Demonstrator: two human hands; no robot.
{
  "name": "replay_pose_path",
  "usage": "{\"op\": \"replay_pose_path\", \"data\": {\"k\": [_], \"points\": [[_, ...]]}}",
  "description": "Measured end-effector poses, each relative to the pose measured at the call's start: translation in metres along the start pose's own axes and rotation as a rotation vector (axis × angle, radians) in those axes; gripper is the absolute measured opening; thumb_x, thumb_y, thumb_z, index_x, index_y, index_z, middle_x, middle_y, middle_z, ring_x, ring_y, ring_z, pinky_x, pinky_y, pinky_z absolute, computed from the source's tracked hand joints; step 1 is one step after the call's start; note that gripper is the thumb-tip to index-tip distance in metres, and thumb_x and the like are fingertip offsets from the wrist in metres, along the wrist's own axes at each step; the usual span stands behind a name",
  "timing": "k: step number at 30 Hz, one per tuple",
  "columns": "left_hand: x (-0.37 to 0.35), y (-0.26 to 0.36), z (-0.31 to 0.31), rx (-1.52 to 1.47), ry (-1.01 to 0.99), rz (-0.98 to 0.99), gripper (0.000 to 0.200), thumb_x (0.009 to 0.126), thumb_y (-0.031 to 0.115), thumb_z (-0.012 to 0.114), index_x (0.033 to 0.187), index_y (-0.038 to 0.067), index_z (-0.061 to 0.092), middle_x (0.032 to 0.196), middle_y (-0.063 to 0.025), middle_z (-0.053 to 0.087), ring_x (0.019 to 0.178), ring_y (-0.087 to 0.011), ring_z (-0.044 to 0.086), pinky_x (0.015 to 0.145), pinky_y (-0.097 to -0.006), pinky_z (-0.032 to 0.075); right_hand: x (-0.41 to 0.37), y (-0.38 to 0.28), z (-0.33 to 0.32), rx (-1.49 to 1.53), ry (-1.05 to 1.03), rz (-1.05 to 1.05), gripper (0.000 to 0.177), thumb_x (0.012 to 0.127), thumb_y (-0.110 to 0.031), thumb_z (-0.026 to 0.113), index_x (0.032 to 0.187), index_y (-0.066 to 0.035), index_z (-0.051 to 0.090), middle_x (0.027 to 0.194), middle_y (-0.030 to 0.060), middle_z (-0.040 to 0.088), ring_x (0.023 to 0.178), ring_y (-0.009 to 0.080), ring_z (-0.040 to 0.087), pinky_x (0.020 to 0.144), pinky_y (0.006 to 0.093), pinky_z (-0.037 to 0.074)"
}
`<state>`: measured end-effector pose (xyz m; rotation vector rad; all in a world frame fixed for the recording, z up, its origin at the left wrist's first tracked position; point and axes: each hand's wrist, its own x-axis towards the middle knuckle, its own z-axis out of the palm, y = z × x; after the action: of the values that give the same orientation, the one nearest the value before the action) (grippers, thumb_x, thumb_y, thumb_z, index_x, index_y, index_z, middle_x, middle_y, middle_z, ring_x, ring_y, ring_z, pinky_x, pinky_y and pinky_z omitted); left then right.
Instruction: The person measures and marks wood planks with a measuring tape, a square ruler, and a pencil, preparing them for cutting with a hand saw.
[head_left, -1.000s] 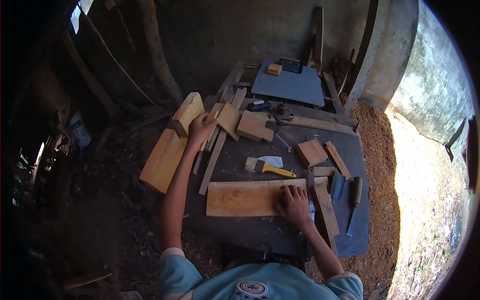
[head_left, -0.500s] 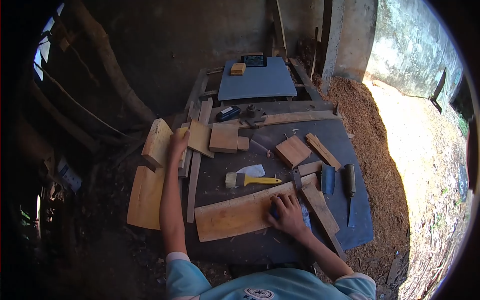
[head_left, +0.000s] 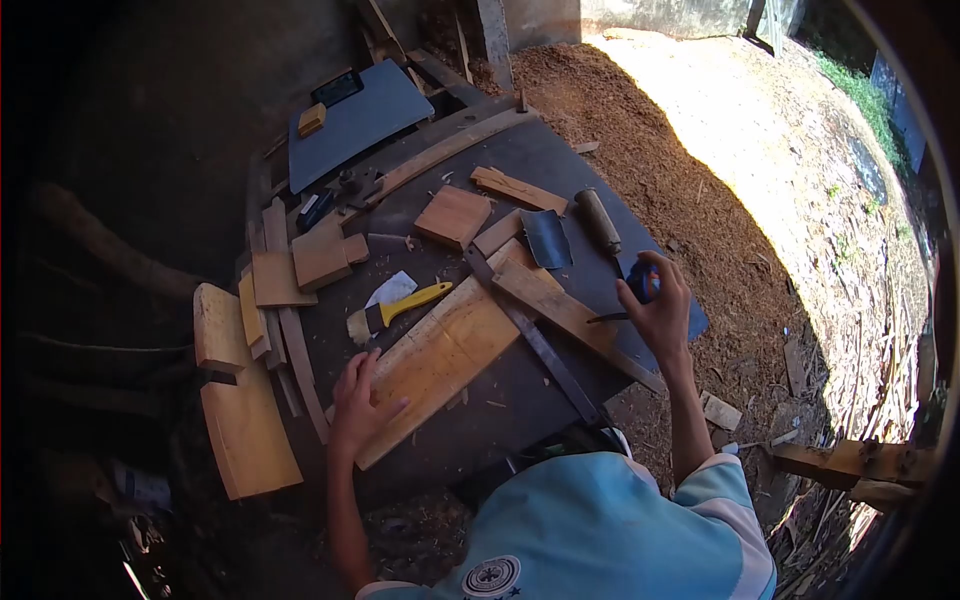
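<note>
My left hand [head_left: 360, 402] rests flat, fingers spread, on the near end of a long pale wooden board [head_left: 450, 352] that lies across the dark worktable [head_left: 520, 390]. My right hand [head_left: 660, 312] is raised over the table's right side and is closed on a small blue object [head_left: 643, 279]; what it is I cannot tell. A yellow-handled brush [head_left: 395, 312] lies just beyond the board. A long wooden strip [head_left: 560, 315] and a metal bar [head_left: 540, 345] cross the board's far end.
Wood offcuts [head_left: 453, 216], a chisel with a wooden handle [head_left: 597, 220] and a dark sheet [head_left: 546, 238] lie on the table. Thick planks [head_left: 238, 425] lean at the table's left edge. A grey board [head_left: 355, 122] stands behind. Sawdust [head_left: 720, 190] covers the ground at right.
The view swung to the right. My left hand left the wood block at the table's left and came down on the long board. My right hand lifted off the board, holding the blue object.
</note>
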<state>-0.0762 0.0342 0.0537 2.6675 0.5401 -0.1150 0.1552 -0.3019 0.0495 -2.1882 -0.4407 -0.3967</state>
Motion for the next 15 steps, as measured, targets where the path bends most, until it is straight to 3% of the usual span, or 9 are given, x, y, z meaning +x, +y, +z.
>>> {"op": "replay_pose_path", "data": {"k": [1,3,6,9,12,15], "points": [[-0.005,-0.003,0.005,0.034,-0.005,0.012,0.081,0.066,0.034,0.073,0.133,0.012,0.034,0.132,-0.0145,0.034,0.123,-0.0320,0.034,0.103,-0.0394,0.027,0.005,0.022,-0.005,-0.064,0.067,0.077,0.043,0.066,-0.017,0.071,0.104,-0.003,0.055,0.093,0.0159,0.058,0.086,0.0300,0.057,0.078,0.0396,0.046],[-0.012,-0.008,0.014,0.103,-0.025,0.042,0.089,0.062,0.042,0.074,0.135,0.013,0.031,0.134,-0.0150,0.031,0.125,-0.0326,0.029,0.105,-0.0422,0.023,0.008,0.063,-0.009,-0.187,0.009,0.087,0.042,0.067,-0.018,0.070,0.105,-0.004,0.055,0.088,0.0156,0.058,0.082,0.0305,0.058,0.077,0.0402,0.046],[-0.012,-0.014,0.027,0.170,0.013,0.072,0.099,0.057,0.052,0.073,0.136,0.013,0.028,0.136,-0.0170,0.028,0.128,-0.0336,0.024,0.106,-0.0460,0.016,0.002,0.076,-0.009,-0.297,-0.179,0.173,0.041,0.068,-0.020,0.069,0.104,-0.006,0.056,0.092,0.0149,0.057,0.089,0.0307,0.056,0.080,0.0409,0.044],[-0.012,-0.002,0.031,0.208,0.053,0.077,0.103,0.055,0.062,0.070,0.136,0.013,0.029,0.135,-0.0179,0.026,0.129,-0.0333,0.020,0.105,-0.0518,0.012,-0.006,0.074,-0.004,-0.427,-0.195,-0.016,0.042,0.069,-0.022,0.069,0.106,-0.007,0.055,0.099,0.0141,0.055,0.098,0.0307,0.052,0.085,0.0412,0.041],[-0.015,0.003,0.033,0.229,0.103,0.124,0.107,0.050,0.061,0.072,0.136,0.013,0.030,0.134,-0.0191,0.027,0.127,-0.0352,0.023,0.103,-0.0545,0.012,-0.004,0.074,-0.005,-0.347,-0.257,0.050,0.045,0.069,-0.022,0.068,0.109,-0.008,0.053,0.106,0.0142,0.052,0.105,0.0309,0.048,0.089,0.0407,0.039],[-0.013,0.000,0.036,0.221,0.127,0.128,0.106,0.047,0.056,0.075,0.135,0.013,0.033,0.132,-0.0188,0.030,0.123,-0.0351,0.028,0.102,-0.0541,0.015,-0.009,0.051,-0.010,-0.571,0.033,-0.207,0.047,0.070,-0.024,0.068,0.111,-0.008,0.052,0.108,0.0152,0.050,0.104,0.0317,0.048,0.088,0.0414,0.039]]}}
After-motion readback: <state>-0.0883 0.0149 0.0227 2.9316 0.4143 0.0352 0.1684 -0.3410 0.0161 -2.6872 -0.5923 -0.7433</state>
